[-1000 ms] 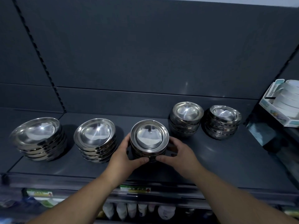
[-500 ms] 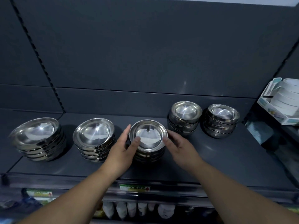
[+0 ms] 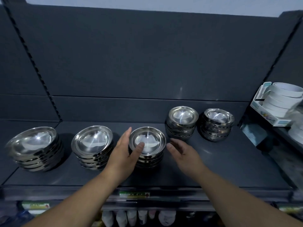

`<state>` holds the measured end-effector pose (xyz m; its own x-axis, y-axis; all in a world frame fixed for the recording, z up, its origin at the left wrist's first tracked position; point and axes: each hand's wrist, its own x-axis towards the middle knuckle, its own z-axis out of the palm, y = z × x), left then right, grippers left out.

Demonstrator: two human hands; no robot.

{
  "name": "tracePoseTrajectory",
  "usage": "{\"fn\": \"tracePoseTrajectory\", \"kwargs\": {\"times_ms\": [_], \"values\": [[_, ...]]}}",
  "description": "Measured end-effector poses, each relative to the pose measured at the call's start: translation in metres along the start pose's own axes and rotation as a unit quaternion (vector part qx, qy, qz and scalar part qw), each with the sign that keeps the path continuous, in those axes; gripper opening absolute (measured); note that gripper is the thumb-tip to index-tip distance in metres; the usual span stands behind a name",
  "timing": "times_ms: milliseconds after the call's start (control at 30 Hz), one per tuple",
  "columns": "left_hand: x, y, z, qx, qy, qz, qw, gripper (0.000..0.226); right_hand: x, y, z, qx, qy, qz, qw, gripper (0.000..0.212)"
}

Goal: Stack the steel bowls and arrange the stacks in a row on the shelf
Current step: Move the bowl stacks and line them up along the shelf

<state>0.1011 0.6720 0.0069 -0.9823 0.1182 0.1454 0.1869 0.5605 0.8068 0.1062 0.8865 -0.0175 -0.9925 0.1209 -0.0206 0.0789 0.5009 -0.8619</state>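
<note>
A: Where's the middle stack (image 3: 147, 145)?
B: On the shelf (image 3: 229, 161), between the left stack (image 3: 92, 145) and the right stack (image 3: 181, 122), which sits farther back. My left hand (image 3: 123, 156) lies flat against its left side, thumb on the rim; my right hand (image 3: 185, 154) hovers open beside it
A: What's left?
B: All five look stacked; I'd say only straightening the row

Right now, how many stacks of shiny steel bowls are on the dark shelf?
5: far-left stack, second stack, centre stack at the left hand, fourth stack and fifth stack further back, right. None seems hidden.
</note>
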Motion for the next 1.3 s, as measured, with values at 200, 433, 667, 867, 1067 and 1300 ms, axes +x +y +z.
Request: {"fn": "tracePoseTrajectory", "kwargs": {"times_ms": [200, 433, 667, 867, 1067, 1300], "values": [[0.016, 0.038, 0.011, 0.13, 0.011, 0.152, 0.98, 0.07, -0.007, 0.022, -0.04, -0.086, 0.057, 0.062, 0.993, 0.043], [0.031, 0.09, 0.084, 0.137, -0.057, 0.208, 0.967, 0.057, -0.001, 0.048, -0.107, -0.086, 0.097, 0.108, 0.986, 0.044], [0.034, 0.081, 0.165, 0.0, -0.057, -0.12, 0.991, 0.071, 0.026, 0.073, -0.13, -0.026, 0.014, 0.116, 0.993, 0.051], [0.056, 0.073, 0.173, -0.08, 0.051, -0.228, 0.969, 0.097, 0.066, 0.069, -0.118, 0.061, -0.072, 0.1, 0.99, 0.076], [0.081, 0.074, 0.175, -0.184, 0.11, -0.235, 0.948, 0.082, 0.103, 0.061, -0.103, 0.168, -0.121, 0.1, 0.973, 0.103], [0.09, 0.071, 0.178, -0.283, 0.108, -0.215, 0.929, 0.082, 0.111, 0.051, -0.101, 0.241, -0.15, 0.149, 0.947, 0.062]]}}
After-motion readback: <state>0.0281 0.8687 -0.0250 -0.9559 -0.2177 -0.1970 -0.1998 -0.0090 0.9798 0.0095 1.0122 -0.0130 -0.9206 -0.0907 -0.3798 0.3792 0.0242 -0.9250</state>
